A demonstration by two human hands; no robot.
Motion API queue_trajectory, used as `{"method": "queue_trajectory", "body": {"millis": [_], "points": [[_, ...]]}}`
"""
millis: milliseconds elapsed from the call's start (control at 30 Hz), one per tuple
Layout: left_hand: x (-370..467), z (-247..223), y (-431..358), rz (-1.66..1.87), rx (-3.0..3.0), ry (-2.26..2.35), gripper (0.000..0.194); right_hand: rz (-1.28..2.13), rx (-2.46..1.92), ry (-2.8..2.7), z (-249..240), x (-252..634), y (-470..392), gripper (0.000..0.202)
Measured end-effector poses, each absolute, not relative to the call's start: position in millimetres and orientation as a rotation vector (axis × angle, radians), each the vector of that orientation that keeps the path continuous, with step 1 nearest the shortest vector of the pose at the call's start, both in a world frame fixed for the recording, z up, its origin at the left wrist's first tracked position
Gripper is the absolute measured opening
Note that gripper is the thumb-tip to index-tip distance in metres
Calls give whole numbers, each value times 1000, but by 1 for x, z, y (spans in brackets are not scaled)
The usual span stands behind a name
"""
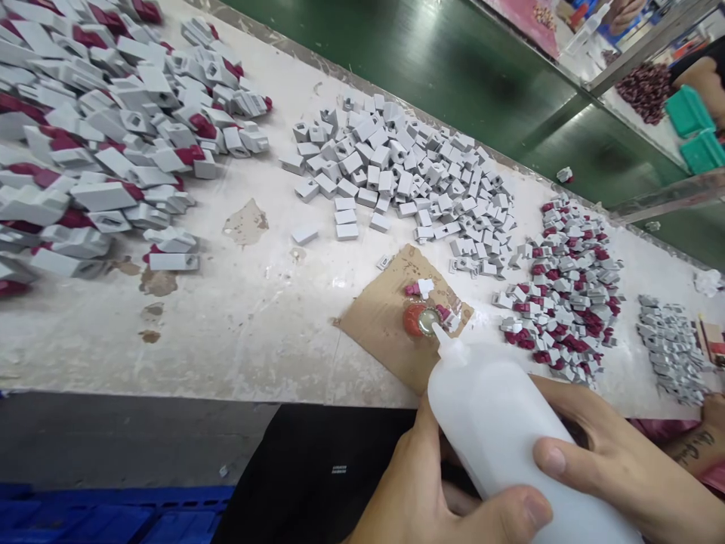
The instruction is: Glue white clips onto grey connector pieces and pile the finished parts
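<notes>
Both my hands are wrapped round a white squeeze bottle (510,438), tilted with its nozzle pointing up and left. My left hand (419,483) grips its near side, and my right hand (600,446) holds it from the right. The nozzle tip is at a small round metal cap (428,321) with clear liquid in it. Beside that cap lies an orange-red round piece (413,319). Both rest on a brown cardboard sheet (379,325), together with a small maroon and white part (419,288) and another maroon piece partly behind the nozzle.
Loose grey blocks (385,162) are heaped beyond the cardboard. Grey and maroon parts (102,151) cover the left; smaller ones (566,287) lie right. Further right are grey parts (671,347) and a person's tattooed forearm (694,446). Blue crates (113,517) stand below the table edge.
</notes>
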State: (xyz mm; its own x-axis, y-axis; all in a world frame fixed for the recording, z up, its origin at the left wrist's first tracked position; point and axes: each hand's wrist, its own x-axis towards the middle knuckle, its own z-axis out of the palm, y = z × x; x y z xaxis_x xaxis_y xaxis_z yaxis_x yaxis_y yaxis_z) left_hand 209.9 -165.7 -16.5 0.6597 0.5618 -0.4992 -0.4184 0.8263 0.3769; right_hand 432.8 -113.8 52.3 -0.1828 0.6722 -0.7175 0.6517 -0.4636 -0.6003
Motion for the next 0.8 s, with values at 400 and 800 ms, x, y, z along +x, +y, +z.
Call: {"method": "queue_trajectory", "body": {"millis": [400, 800], "points": [[212, -22, -168, 575, 301, 655, 103, 1817, -1992, -1579, 52, 433, -114, 67], [215, -26, -169, 609, 347, 649, 111, 1719, -2011, -1657, 52, 434, -113, 66]]}}
